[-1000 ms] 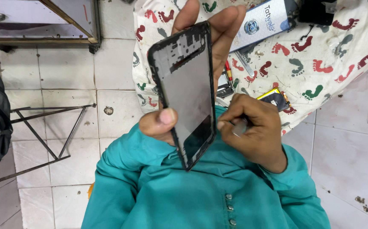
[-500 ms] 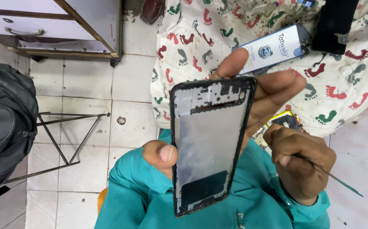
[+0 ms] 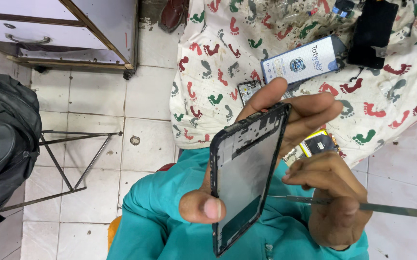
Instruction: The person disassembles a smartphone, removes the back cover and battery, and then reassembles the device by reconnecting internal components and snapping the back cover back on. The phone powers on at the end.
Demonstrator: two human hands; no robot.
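Head cam, the only view I've got: my left hand (image 3: pixel 266 144) is wrapped around a stripped black phone frame (image 3: pixel 244 178), thumb on its front edge and fingers spread behind it, holding it tilted up over my teal shirt (image 3: pixel 170 221). My right hand (image 3: pixel 333 202) is closed in a pinch on a thin metal tool (image 3: pixel 386 208) whose tip points toward the frame's right side; can't tell if it's touching. Behind them, a footprint-patterned cloth (image 3: pixel 208 72) on the tiled floor (image 3: pixel 98 96) carries a white-backed phone (image 3: pixel 300 62) and a black panel (image 3: pixel 374 31). Black backpack (image 3: pixel 1 139) on the left.
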